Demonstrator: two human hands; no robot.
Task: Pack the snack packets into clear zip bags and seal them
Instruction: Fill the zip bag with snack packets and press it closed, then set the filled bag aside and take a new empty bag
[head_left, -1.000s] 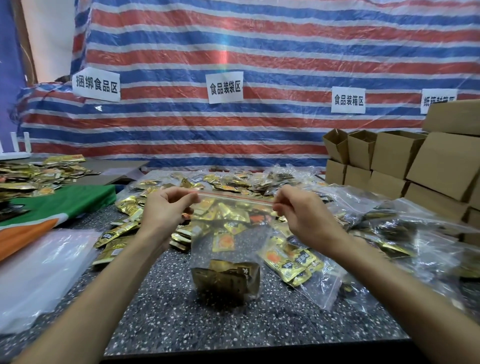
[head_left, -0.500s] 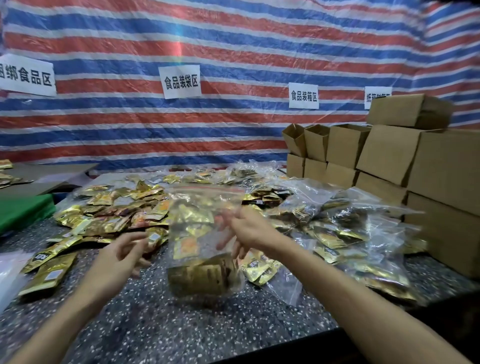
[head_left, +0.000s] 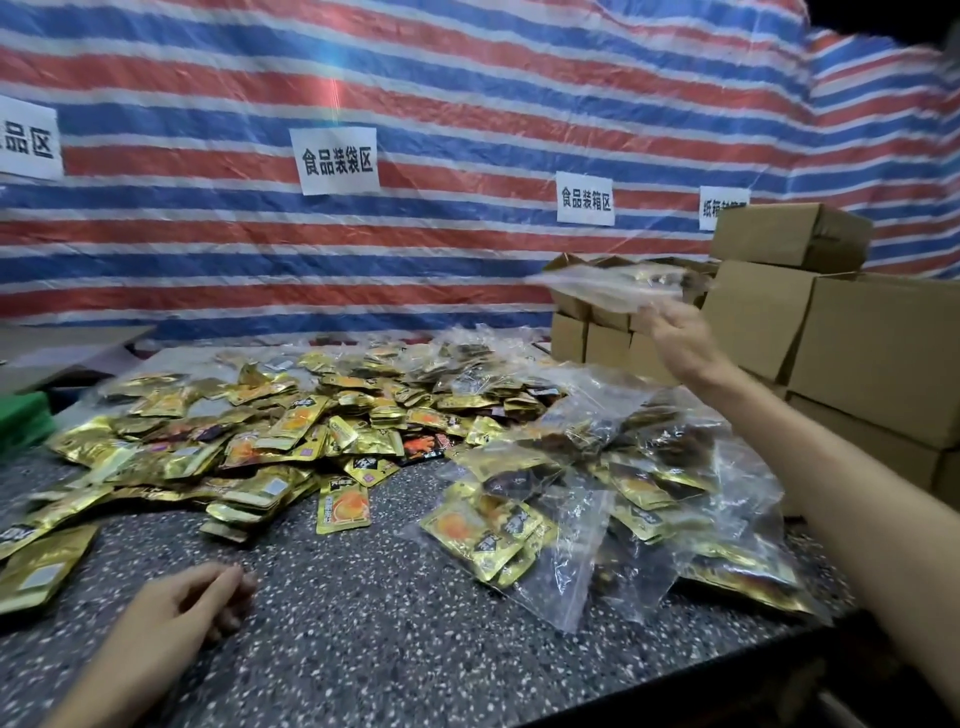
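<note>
Bag (head_left: 618, 285) now aloft — lengthwise L-R

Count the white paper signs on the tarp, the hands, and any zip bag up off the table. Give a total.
White paper signs: 4, the first cut off by the frame edge and the last partly behind a box
Hands: 2, left hand and right hand
Raised zip bag: 1, blurred
Total: 7
</note>
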